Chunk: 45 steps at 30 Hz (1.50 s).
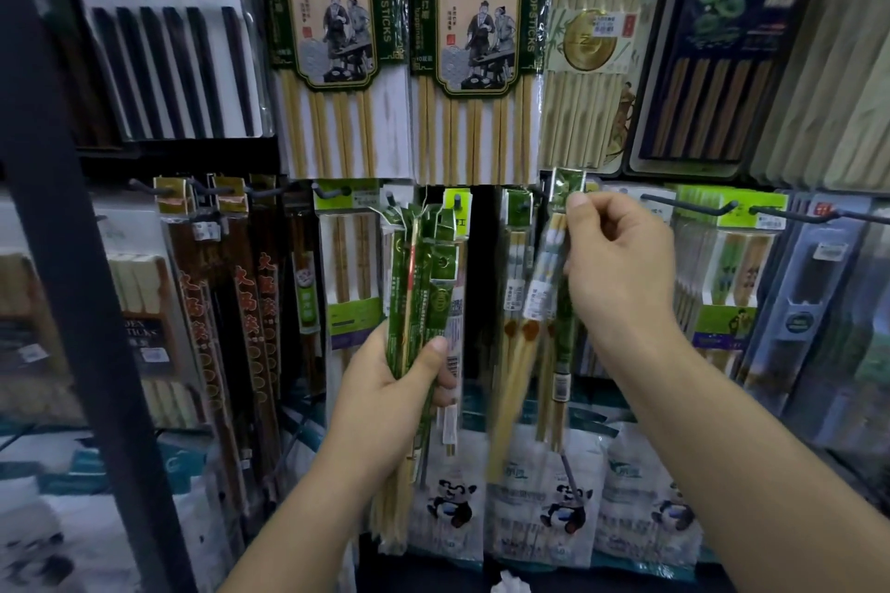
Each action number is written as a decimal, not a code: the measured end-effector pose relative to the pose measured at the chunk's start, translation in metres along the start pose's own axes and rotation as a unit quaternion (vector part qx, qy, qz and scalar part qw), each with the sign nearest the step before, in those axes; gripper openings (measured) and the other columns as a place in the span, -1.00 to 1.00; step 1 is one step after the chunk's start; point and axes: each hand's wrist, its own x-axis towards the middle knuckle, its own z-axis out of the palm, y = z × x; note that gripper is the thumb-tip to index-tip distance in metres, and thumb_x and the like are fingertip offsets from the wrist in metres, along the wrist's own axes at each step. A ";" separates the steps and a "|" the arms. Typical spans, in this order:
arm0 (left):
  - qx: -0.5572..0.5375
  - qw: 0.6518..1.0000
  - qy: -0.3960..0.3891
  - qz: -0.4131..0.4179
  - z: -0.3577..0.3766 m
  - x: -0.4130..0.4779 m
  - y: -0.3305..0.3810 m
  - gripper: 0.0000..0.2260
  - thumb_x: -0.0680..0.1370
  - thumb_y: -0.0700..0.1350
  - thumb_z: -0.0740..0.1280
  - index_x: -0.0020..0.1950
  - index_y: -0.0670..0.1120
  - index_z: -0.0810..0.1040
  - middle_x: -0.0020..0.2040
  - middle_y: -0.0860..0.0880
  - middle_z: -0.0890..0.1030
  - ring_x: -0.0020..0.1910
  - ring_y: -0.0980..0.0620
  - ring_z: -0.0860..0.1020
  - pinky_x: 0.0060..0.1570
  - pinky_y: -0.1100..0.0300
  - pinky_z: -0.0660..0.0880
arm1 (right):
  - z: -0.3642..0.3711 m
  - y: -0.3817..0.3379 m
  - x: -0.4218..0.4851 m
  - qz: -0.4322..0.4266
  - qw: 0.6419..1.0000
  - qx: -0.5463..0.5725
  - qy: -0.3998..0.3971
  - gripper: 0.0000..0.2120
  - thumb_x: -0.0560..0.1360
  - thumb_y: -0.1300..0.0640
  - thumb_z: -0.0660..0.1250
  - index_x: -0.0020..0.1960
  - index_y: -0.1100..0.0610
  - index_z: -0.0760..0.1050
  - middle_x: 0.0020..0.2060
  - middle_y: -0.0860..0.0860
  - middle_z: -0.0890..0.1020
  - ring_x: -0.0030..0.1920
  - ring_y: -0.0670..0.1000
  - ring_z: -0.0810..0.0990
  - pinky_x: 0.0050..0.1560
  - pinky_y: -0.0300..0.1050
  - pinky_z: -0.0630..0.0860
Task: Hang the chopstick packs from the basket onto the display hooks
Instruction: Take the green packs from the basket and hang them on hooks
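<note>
Right hand (621, 274) pinching one pack (563, 284), left hand (390, 380) gripping several

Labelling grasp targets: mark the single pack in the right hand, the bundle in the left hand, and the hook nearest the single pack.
single pack (563, 303), head view, green mid-sleeve
bundle (419, 284), head view, green wrappers above thumb
hook (534, 194), head view, dark wire

Green-headed chopstick packs (424, 284); pale tan sticks; dark brown packs (226, 303) with red characters
</note>
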 end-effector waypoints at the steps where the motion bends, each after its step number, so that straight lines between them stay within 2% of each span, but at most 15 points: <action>1: -0.006 1.000 0.003 0.007 -0.001 0.000 0.000 -0.89 0.62 -0.01 0.36 0.04 -0.03 0.56 -0.24 -0.08 0.68 -0.28 -0.02 0.67 -0.26 0.26 0.60 | -0.001 0.000 0.000 -0.005 1.000 -0.002 -0.001 -0.72 0.68 0.04 0.26 -0.17 0.12 0.53 -0.43 -0.06 0.45 -0.36 -0.03 0.40 -0.29 -0.02 0.39; 5: -0.035 0.999 0.009 0.014 0.002 -0.002 0.001 -0.75 0.53 0.12 0.37 0.05 -0.04 0.56 -0.22 -0.05 0.68 -0.26 0.00 0.66 -0.21 0.22 0.61 | 0.005 0.001 -0.004 -0.014 0.999 -0.034 -0.039 -0.71 0.67 0.05 0.26 -0.17 0.16 0.53 -0.47 -0.13 0.43 -0.41 -0.12 0.38 -0.34 -0.21 0.39; 7: -0.044 0.999 0.009 0.013 0.004 -0.003 0.003 -0.79 0.55 0.08 0.38 0.03 -0.04 0.56 -0.22 -0.02 0.68 -0.25 0.00 0.66 -0.22 0.19 0.63 | 0.010 0.001 -0.006 -0.016 0.998 -0.044 -0.042 -0.69 0.67 0.05 0.27 -0.19 0.18 0.52 -0.49 -0.15 0.42 -0.43 -0.16 0.35 -0.36 -0.29 0.38; 13: -0.041 0.999 -0.004 0.013 0.011 -0.008 0.009 -0.78 0.55 0.07 0.38 0.06 -0.05 0.56 -0.20 -0.02 0.69 -0.24 -0.03 0.67 -0.12 -0.03 0.70 | 0.018 0.002 -0.001 -0.002 0.998 -0.061 -0.032 -0.63 0.65 0.07 0.28 -0.24 0.28 0.46 -0.56 -0.15 0.33 -0.48 -0.15 0.28 -0.25 -0.18 0.45; 16: -0.028 1.000 -0.002 0.008 0.011 -0.008 0.009 -0.86 0.60 0.00 0.39 0.06 -0.04 0.57 -0.19 0.01 0.71 -0.26 0.02 0.68 -0.15 0.10 0.68 | 0.019 0.007 0.000 0.006 0.998 -0.065 -0.028 -0.62 0.64 0.08 0.29 -0.27 0.27 0.44 -0.57 -0.14 0.33 -0.49 -0.15 0.28 -0.25 -0.22 0.41; 20: -0.025 0.999 -0.018 0.009 0.014 -0.009 0.010 -0.86 0.62 -0.07 0.40 0.08 -0.12 0.56 -0.19 -0.01 0.74 -0.27 0.06 0.70 -0.23 0.37 0.57 | 0.016 0.012 0.000 -0.004 0.994 -0.106 -0.036 -0.62 0.63 0.00 0.30 -0.29 0.17 0.56 -0.56 -0.12 0.45 -0.49 -0.14 0.39 -0.30 -0.19 0.40; 22: -0.025 0.999 -0.026 0.005 0.015 -0.010 0.011 -0.76 0.59 -0.02 0.43 0.15 -0.12 0.53 -0.18 0.01 0.75 -0.24 0.08 0.71 -0.15 0.41 0.54 | 0.012 0.011 -0.003 -0.017 0.988 -0.150 -0.029 -0.67 0.61 -0.07 0.32 -0.27 0.05 0.60 -0.46 -0.12 0.58 -0.39 -0.15 0.53 -0.29 -0.16 0.46; 24: -0.015 0.999 -0.029 0.004 0.016 -0.010 0.012 -0.68 0.55 0.05 0.44 0.17 -0.10 0.51 -0.15 0.05 0.76 -0.21 0.08 0.72 -0.05 0.35 0.54 | 0.008 0.009 -0.009 -0.026 0.984 -0.174 -0.007 -0.74 0.59 -0.11 0.34 -0.23 -0.03 0.59 -0.36 -0.13 0.62 -0.27 -0.16 0.58 -0.25 -0.13 0.49; 27: -0.026 0.999 -0.033 0.006 0.019 -0.010 0.011 -0.73 0.51 0.05 0.46 0.12 -0.03 0.54 -0.11 0.04 0.76 -0.21 0.03 0.73 -0.09 0.17 0.65 | 0.009 0.004 -0.022 -0.039 0.995 -0.089 -0.036 -0.74 0.61 -0.07 0.32 -0.21 0.00 0.57 -0.37 -0.09 0.58 -0.31 -0.16 0.53 -0.28 -0.22 0.46; 29: -0.047 0.998 -0.039 0.014 0.021 -0.011 0.010 -0.78 0.51 -0.03 0.47 0.11 -0.02 0.57 -0.09 0.08 0.76 -0.21 0.09 0.73 -0.21 0.30 0.63 | 0.013 0.001 -0.032 -0.024 0.995 -0.006 -0.097 -0.73 0.63 -0.04 0.32 -0.20 0.02 0.58 -0.42 -0.05 0.55 -0.35 -0.10 0.52 -0.31 -0.20 0.48; 32: -0.064 0.997 -0.045 0.019 0.023 -0.013 0.010 -0.82 0.54 -0.12 0.47 0.11 0.02 0.60 -0.05 0.17 0.75 -0.10 0.20 0.71 -0.22 0.43 0.58 | 0.016 0.002 -0.039 -0.006 0.992 0.031 -0.124 -0.82 0.61 0.04 0.37 -0.17 0.01 0.59 -0.44 -0.10 0.52 -0.38 -0.05 0.51 -0.32 -0.14 0.51; 35: -0.076 0.995 -0.057 0.013 0.026 -0.013 0.008 -0.76 0.51 -0.03 0.46 0.16 -0.01 0.60 0.01 0.00 0.76 -0.09 -0.01 0.74 -0.17 0.25 0.64 | 0.013 0.004 -0.037 0.014 0.992 0.057 -0.116 -0.85 0.60 0.09 0.39 -0.14 0.04 0.62 -0.45 -0.11 0.53 -0.43 -0.12 0.52 -0.36 -0.28 0.50; 40: -0.091 0.994 -0.057 0.003 0.028 -0.013 0.007 -0.67 0.49 0.06 0.45 0.19 -0.04 0.58 -0.02 -0.09 0.76 -0.14 -0.11 0.74 -0.19 0.18 0.66 | 0.008 0.009 -0.038 0.039 0.991 0.081 -0.101 -0.87 0.56 0.02 0.44 -0.14 0.01 0.67 -0.44 -0.08 0.58 -0.41 -0.12 0.55 -0.37 -0.34 0.47; 43: -0.093 0.994 -0.053 -0.021 0.027 -0.011 0.002 -0.68 0.48 0.11 0.46 0.20 0.09 0.61 0.10 -0.06 0.75 0.03 -0.13 0.73 -0.05 0.07 0.69 | 0.005 0.010 -0.036 0.048 0.993 0.079 -0.080 -0.85 0.57 0.02 0.43 -0.14 0.03 0.66 -0.47 -0.07 0.56 -0.44 -0.13 0.52 -0.40 -0.32 0.45; 45: -0.049 0.998 -0.035 -0.027 0.026 -0.011 0.003 -0.65 0.50 0.16 0.44 0.27 0.16 0.58 0.31 0.04 0.65 0.27 0.02 0.63 0.19 0.08 0.60 | 0.001 0.010 -0.030 0.043 0.995 0.066 -0.066 -0.84 0.60 0.04 0.39 -0.13 0.02 0.66 -0.49 -0.05 0.54 -0.45 -0.13 0.49 -0.39 -0.27 0.44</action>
